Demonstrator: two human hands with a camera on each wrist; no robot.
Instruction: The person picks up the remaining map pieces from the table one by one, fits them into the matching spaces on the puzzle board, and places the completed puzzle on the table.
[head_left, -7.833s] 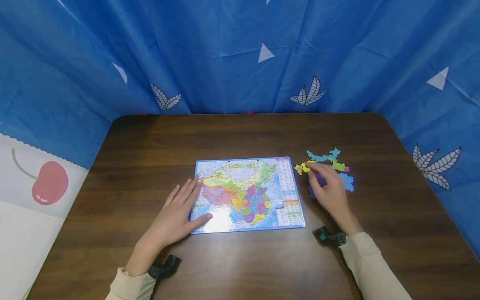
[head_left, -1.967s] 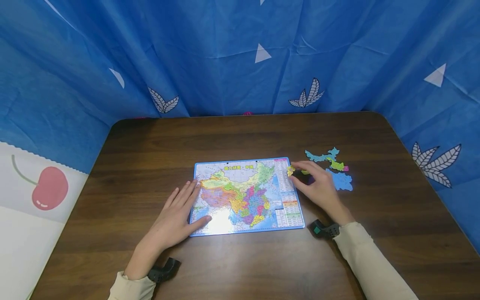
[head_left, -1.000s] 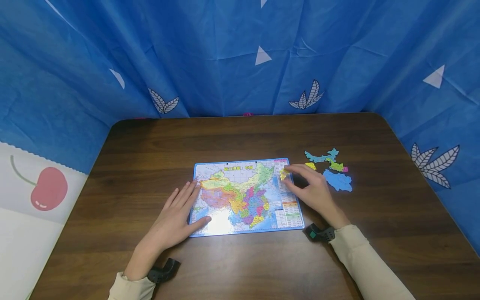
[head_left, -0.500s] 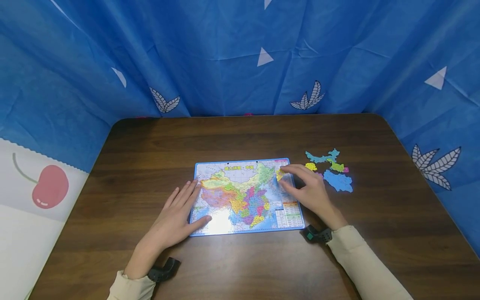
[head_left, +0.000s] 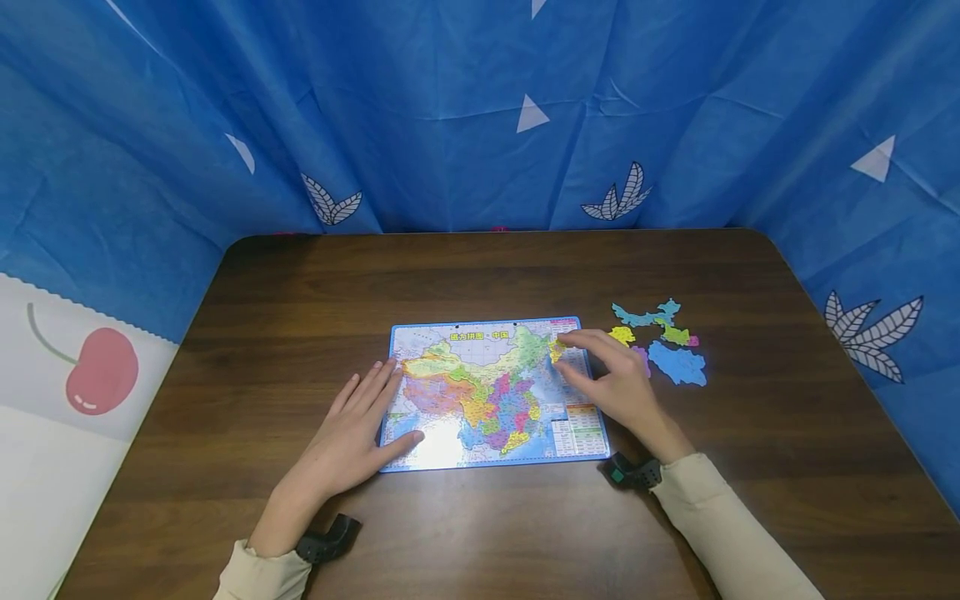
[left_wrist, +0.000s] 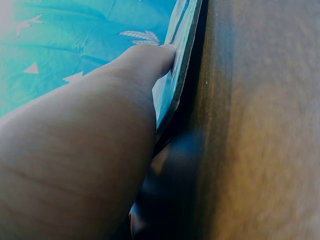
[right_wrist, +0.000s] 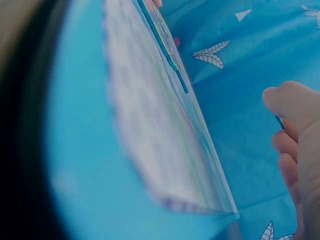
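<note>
A map puzzle board (head_left: 573, 387) with coloured regions lies on the table, its lower left whitened by glare. My left hand (head_left: 341, 446) rests on its left edge, fingers spread and thumb over the lower corner; the left wrist view shows the thumb (left_wrist: 150, 57) against the board's surface. Over the board's upper right, my right hand (head_left: 618, 387) pinches a small yellow puzzle piece (head_left: 556, 350) between thumb and fingers, close beside the green northeastern region. In the right wrist view only a thin dark edge of the piece (right_wrist: 280, 123) shows under the thumb.
Right of the board lie several loose puzzle pieces: a teal piece (head_left: 633, 317), a green piece (head_left: 677, 335), a small pink piece (head_left: 693, 341), a yellow piece (head_left: 622, 336), a blue piece (head_left: 677, 363) and a purple piece (head_left: 642, 358), partly hidden by my right hand. A blue curtain (head_left: 450, 150) hangs behind the table.
My right hand has gone left from the loose pieces to the board, carrying the yellow puzzle piece from the right border towards the map. The purple piece is partly uncovered. My left hand has stayed put.
</note>
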